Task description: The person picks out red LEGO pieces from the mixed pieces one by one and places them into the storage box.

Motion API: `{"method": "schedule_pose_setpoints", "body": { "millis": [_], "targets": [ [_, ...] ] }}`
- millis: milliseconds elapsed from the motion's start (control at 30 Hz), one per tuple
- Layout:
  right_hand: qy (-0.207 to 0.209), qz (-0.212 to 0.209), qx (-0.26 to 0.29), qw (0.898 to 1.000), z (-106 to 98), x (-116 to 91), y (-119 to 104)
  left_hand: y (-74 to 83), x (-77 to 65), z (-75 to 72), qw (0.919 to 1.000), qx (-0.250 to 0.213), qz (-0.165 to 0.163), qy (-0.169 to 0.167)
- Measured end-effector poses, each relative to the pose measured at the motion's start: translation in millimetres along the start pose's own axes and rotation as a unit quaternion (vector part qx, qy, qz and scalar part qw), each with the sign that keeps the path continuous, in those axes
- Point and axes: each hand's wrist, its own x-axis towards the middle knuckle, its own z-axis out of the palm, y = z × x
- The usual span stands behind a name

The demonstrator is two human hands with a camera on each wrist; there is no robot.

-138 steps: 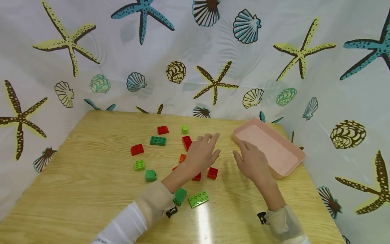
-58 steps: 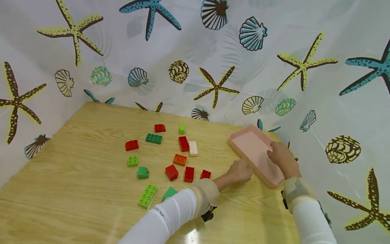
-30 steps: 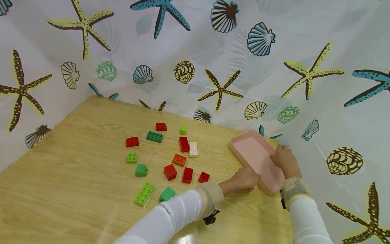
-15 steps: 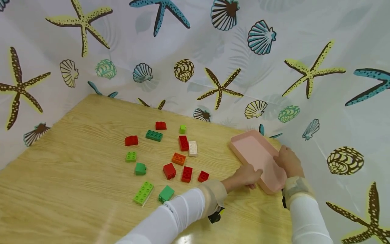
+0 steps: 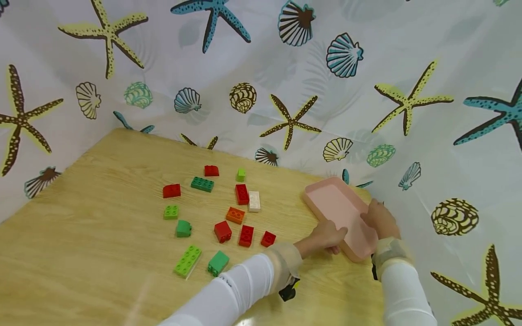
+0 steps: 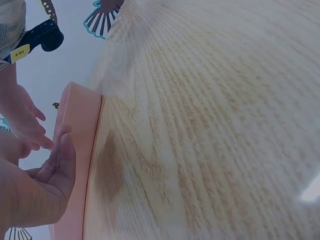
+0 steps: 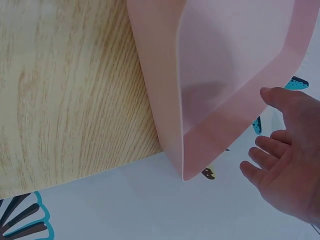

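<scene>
A pink rectangular tray (image 5: 331,199) lies on the wooden table at the right, with nothing in it. My left hand (image 5: 324,236) holds its near left rim, one digit reaching over the inside and other fingers curled below outside. In the left wrist view, fingers (image 6: 64,157) lie against the tray's outer wall (image 6: 82,117). On the opposite long side, my right hand (image 5: 381,219) grips the rim. The right wrist view shows its thumb (image 7: 275,96) hooked over the tray's edge (image 7: 220,137) and the other fingers outside.
Toy building bricks lie scattered left of the tray, among them a white brick (image 5: 254,201), an orange brick (image 5: 235,215), a red brick (image 5: 268,239) and a long lime brick (image 5: 188,261). A patterned curtain (image 5: 244,54) borders the table at back and sides.
Both hands were above the table, left over the bricks and right beside the tray; they have come to the tray's two long sides and taken its rim. The head view has shifted.
</scene>
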Motion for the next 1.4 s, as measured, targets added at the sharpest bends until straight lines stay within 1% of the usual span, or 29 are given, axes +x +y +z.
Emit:
{"method": "schedule_pose_setpoints", "body": {
  "millis": [100, 200, 333, 433, 533, 667, 767, 900, 1000, 1200, 1400],
  "targets": [
    [-0.013, -0.002, 0.001, 1.000, 3, 2, -1, -5.5, 2.1, -0.4, 1.0000, -0.006, 0.001, -0.003],
    [-0.020, -0.008, 0.000, 1.000, 4, 4, -2, -8.9, 5.5, -0.6, 1.0000, -0.001, 0.005, 0.000],
    [-0.023, -0.007, 0.004, 1.000, 4, 9, -1, -10.1, 9.5, -1.4, 0.9999, -0.003, 0.015, 0.003],
    [-0.029, 0.000, 0.010, 1.000, 5, 10, 0, -10.5, 10.2, -1.0, 0.9997, -0.010, 0.023, -0.003],
    [-0.038, 0.006, 0.013, 0.999, 8, 10, 0, -11.8, 9.8, 1.8, 0.9996, -0.015, 0.022, -0.004],
    [-0.034, 0.011, 0.009, 0.999, 9, 8, 0, -12.7, 10.7, 5.5, 0.9996, -0.021, 0.017, 0.000],
    [-0.026, 0.007, 0.006, 1.000, 8, 7, 0, -12.4, 13.9, 7.1, 0.9998, -0.015, 0.012, 0.002],
    [-0.024, 0.001, 0.008, 1.000, 6, 9, 2, -10.6, 18.9, 7.2, 1.0000, 0.000, 0.000, 0.005],
    [-0.036, 0.010, 0.011, 0.999, 5, 14, 4, -8.9, 20.4, 6.3, 1.0000, 0.003, -0.003, 0.003],
    [-0.065, 0.031, 0.022, 0.997, 8, 23, 6, -7.2, 19.3, 5.2, 1.0000, 0.007, 0.001, -0.006],
    [-0.068, 0.039, 0.028, 0.997, 10, 22, 6, -10.9, 20.0, 6.5, 0.9999, 0.002, 0.003, -0.016]
  ]
}}
